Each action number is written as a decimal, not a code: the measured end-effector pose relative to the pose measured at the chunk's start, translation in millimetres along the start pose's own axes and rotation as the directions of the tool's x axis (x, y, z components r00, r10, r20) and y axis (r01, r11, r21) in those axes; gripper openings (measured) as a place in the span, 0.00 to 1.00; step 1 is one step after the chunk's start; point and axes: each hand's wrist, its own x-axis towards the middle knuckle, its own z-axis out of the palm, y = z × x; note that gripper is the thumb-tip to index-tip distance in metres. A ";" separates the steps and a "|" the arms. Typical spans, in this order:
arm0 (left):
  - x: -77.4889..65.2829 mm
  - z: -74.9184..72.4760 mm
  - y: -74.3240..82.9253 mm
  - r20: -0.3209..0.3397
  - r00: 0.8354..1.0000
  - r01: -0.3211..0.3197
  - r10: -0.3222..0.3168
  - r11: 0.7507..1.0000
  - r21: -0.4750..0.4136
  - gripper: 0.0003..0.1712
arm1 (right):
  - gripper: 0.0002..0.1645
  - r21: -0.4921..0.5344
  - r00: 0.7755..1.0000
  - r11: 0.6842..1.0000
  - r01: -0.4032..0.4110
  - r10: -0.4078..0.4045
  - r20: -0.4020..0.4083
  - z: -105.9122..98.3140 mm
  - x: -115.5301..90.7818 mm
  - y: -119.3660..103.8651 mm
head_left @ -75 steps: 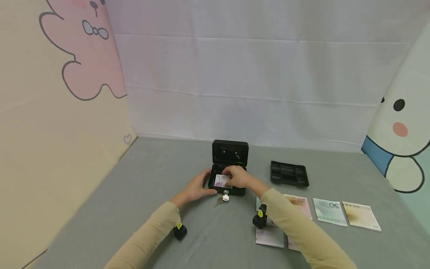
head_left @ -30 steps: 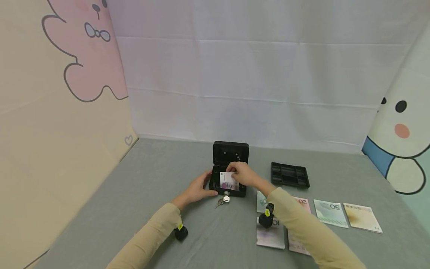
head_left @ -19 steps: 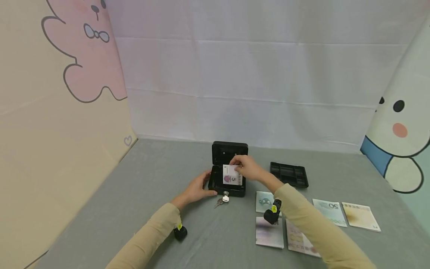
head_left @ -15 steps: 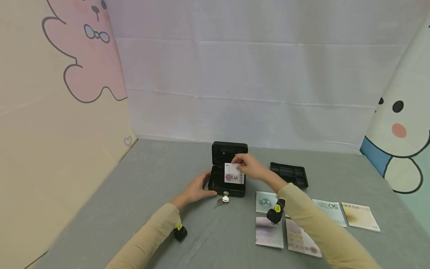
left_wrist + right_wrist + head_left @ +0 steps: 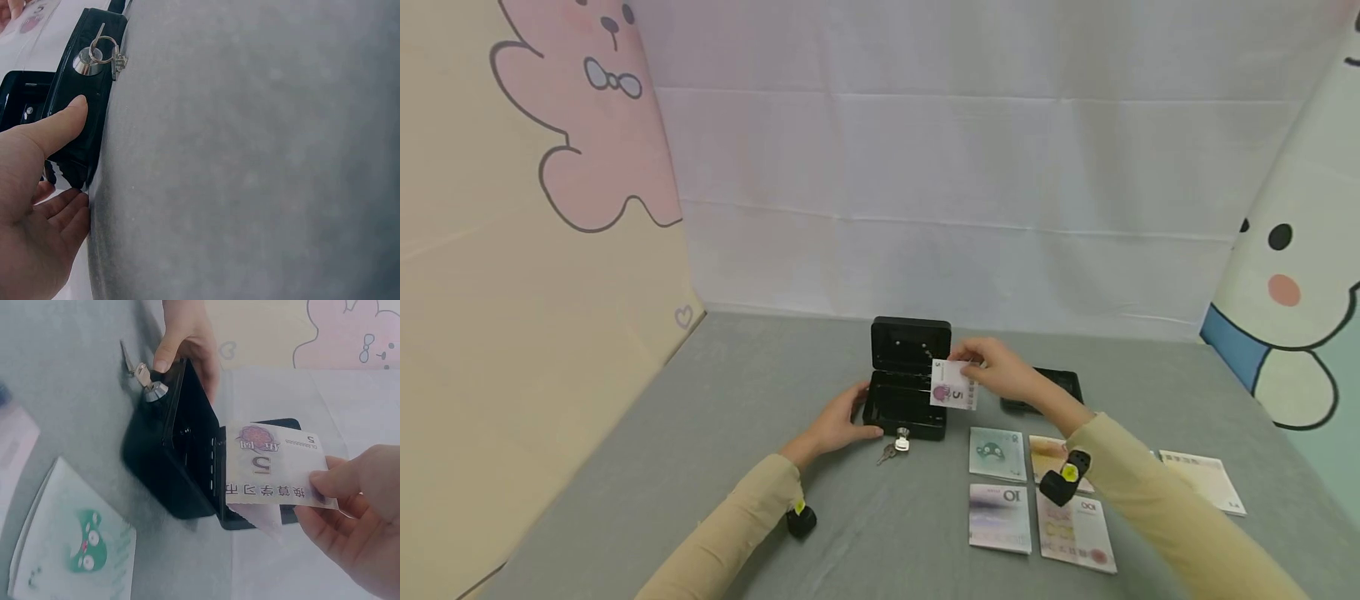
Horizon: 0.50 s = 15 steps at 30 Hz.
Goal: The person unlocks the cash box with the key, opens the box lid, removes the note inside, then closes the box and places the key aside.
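Observation:
A black cash box (image 5: 925, 430) stands with its lid (image 5: 912, 332) raised. My left hand (image 5: 835, 423) holds its left front corner; in the left wrist view the thumb presses the front wall and the other fingers lie at the side. Keys (image 5: 887, 453) hang from the lock (image 5: 156, 392) on the front. Between thumb and fingers my right hand (image 5: 1000, 371) pinches play banknotes (image 5: 951, 386) marked 5, held above the box's right edge. In the right wrist view another note edge shows below the top one. The box's inside looks dark, with no notes visible.
A black coin tray (image 5: 1063, 379) lies behind the right hand, partly hidden. Stacks of play notes lie at front right: green (image 5: 997, 454), purple 10 (image 5: 1000, 518), pink 100 (image 5: 1077, 533), orange (image 5: 1047, 454) and yellowish (image 5: 1206, 482). The right sleeve covers part of them.
My right hand has lifted the 5 notes out of the cash box and carried them right, past its edge. My left hand has stayed on the box.

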 end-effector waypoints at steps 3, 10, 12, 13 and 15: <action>0.4 0.6 -0.9 0.002 1.000 0.002 -0.002 1.000 -0.002 0.47 | 0.11 -0.005 1.000 1.000 0.009 -0.009 0.006 -8.3 -12.6 2.3; 2.1 2.2 -3.5 0.004 1.000 0.000 0.000 1.000 0.005 0.48 | 0.10 -0.031 0.999 0.999 0.036 -0.036 -0.017 -27.2 -47.7 13.4; 2.2 2.2 -3.3 0.004 1.000 -0.006 0.006 1.000 0.005 0.48 | 0.10 -0.043 0.998 0.997 0.056 -0.058 -0.029 -32.2 -58.4 15.8; 2.2 2.3 -3.3 0.002 1.000 -0.007 0.007 1.000 0.001 0.48 | 0.09 -0.051 0.997 0.997 0.064 -0.065 -0.034 -34.5 -63.8 17.0; 1.9 1.8 -2.9 0.005 1.000 -0.005 0.005 1.000 -0.006 0.48 | 0.09 -0.057 0.996 0.996 0.071 -0.073 -0.041 -39.1 -74.7 18.7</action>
